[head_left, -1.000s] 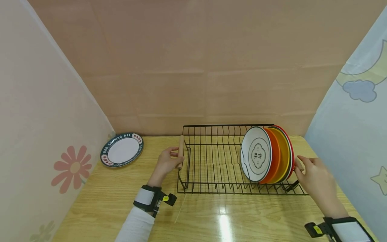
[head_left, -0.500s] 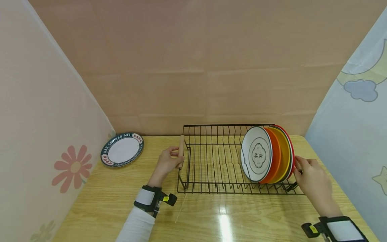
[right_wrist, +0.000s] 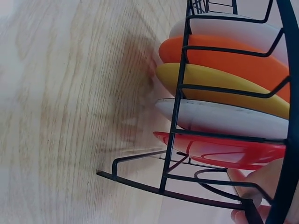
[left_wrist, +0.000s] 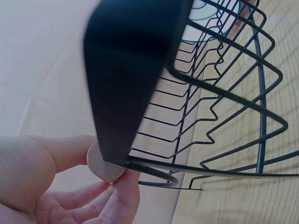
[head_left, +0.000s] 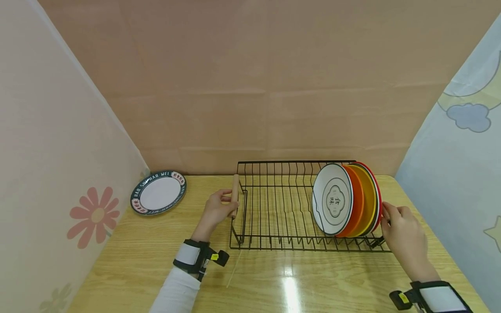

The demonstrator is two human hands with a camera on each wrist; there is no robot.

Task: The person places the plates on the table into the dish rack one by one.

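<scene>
A black wire dish rack (head_left: 282, 237) spans the middle of the table. My left hand (head_left: 217, 208) holds the wooden handle (head_left: 235, 195) at its left end; thumb and fingers close round that handle (left_wrist: 105, 163) in the left wrist view. At the other end, my right hand (head_left: 405, 232) grips the right handle (right_wrist: 247, 193), mostly hidden by the plates in the head view. Several plates stand on edge in the right part of the rack: a white plate (head_left: 332, 200) with dark print, an orange plate (head_left: 355, 202), a yellow plate (head_left: 368, 200), a white one (right_wrist: 224, 114) and a red plate (right_wrist: 219, 149).
A white plate with a dark patterned rim (head_left: 158, 193) lies flat at the table's back left. The wooden table (head_left: 274, 278) stretches in front of the rack. A tan sheet (head_left: 250, 87) hangs behind, and printed side sheets (head_left: 462, 174) flank the table.
My right hand has moved left to the rack's right end and now grips the handle there. My left hand has stayed on its handle. Rack and plates look unmoved.
</scene>
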